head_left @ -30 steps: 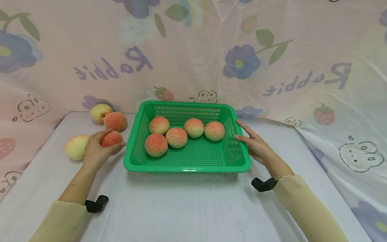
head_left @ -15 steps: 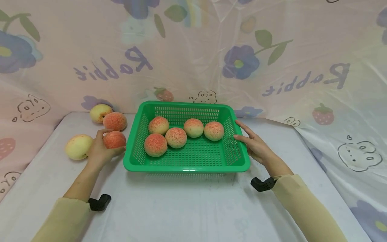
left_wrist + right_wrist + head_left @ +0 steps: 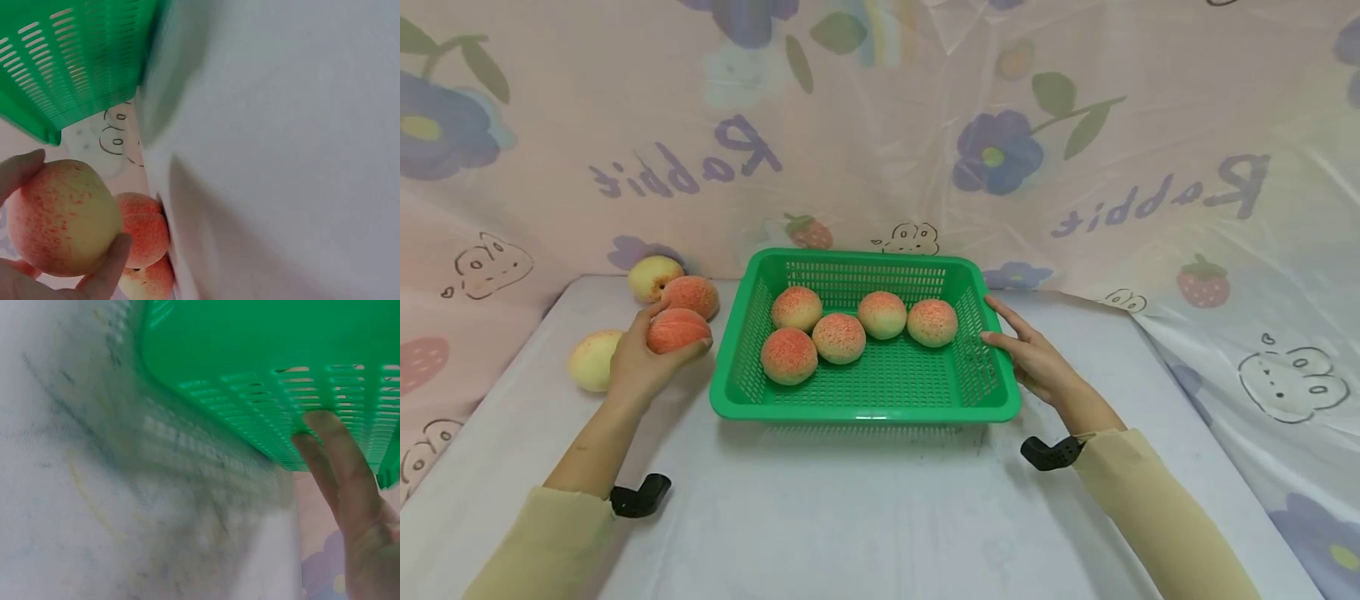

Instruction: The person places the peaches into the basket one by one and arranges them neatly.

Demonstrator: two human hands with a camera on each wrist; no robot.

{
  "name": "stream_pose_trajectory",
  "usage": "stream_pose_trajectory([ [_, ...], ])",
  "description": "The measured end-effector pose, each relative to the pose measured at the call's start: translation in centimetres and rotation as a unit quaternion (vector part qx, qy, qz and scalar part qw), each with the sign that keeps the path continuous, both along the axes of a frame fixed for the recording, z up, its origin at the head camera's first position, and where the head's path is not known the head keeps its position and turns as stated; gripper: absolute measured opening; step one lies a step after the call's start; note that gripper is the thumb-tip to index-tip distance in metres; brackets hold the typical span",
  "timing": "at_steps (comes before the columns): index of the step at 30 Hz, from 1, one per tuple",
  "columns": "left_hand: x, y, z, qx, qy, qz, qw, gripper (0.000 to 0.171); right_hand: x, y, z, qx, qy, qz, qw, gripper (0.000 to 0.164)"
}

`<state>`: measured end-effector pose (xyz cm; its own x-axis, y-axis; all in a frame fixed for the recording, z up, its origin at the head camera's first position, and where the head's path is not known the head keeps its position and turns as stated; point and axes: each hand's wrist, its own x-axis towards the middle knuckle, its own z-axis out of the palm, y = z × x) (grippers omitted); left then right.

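In the head view, my left hand (image 3: 638, 360) grips a red-and-yellow peach (image 3: 677, 332), thumb and fingers around its sides. The left wrist view shows this peach (image 3: 65, 219) held off the white table, near the basket's side. My right hand (image 3: 1039, 367) holds the right side of the green plastic basket (image 3: 865, 413), thumb and a finger over the rim. Two of its fingers (image 3: 340, 465) lie against the slotted outer wall in the right wrist view. Inside the basket sit several peaches (image 3: 839, 339), mostly along the left and back.
Behind the left hand lie another red peach (image 3: 692, 295) and a yellow one (image 3: 653, 278), close together. A third, pale yellow peach (image 3: 593, 360) lies left of the hand, partly hidden by it. A patterned cloth (image 3: 880, 150) hangs behind the white table (image 3: 865, 517).
My left hand has closed around the red peach and raised it slightly off the table. The right hand stays on the basket, which has not visibly moved.
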<state>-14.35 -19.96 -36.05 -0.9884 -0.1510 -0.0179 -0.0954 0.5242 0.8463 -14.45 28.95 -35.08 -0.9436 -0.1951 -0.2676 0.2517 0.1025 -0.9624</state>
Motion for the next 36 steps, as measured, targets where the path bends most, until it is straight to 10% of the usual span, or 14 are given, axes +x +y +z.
stream_pose_trajectory([
  [18,0.7,0.2,2.7,0.104,-0.017,0.047,0.9933,0.066,0.1,0.1,-0.1,0.005,0.008,0.004,1.0,0.071],
  [36,0.4,3.2,7.2,0.039,0.022,-0.087,0.9952,0.071,0.0,0.1,-0.3,0.018,0.01,0.001,1.0,0.071],
])
